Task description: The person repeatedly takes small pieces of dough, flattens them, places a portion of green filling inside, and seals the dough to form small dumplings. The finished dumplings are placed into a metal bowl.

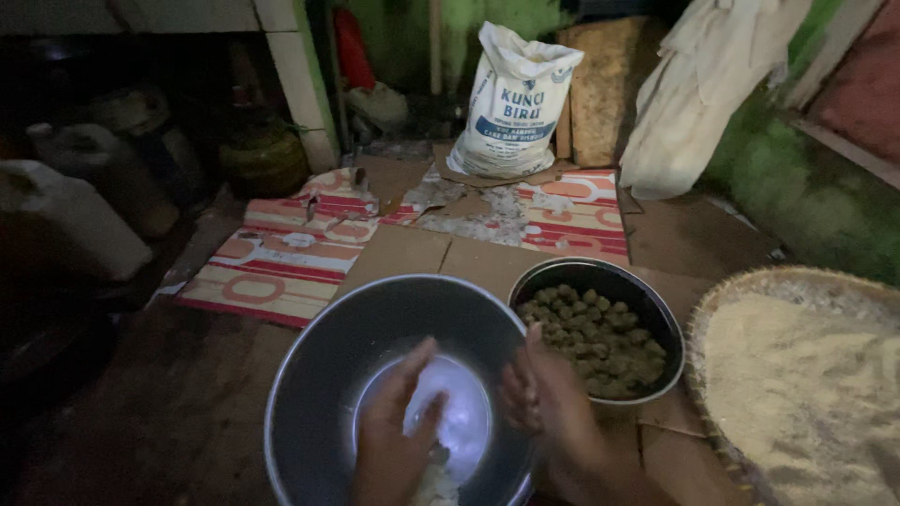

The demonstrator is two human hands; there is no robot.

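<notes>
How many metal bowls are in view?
2: a large bowl under both hands, and a smaller bowl of dark lumps to its right. The dark left side may hide more.

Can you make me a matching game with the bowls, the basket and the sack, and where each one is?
Things:
1. large empty metal bowl
2. smaller dark bowl of green-brown lumps
3. round woven basket tray of pale crumbs
4. white printed sack

Places:
A. far right edge
B. standing at the back wall
C. under both hands
D. in the middle, between two others

Pairs: 1-C, 2-D, 3-A, 4-B
</notes>
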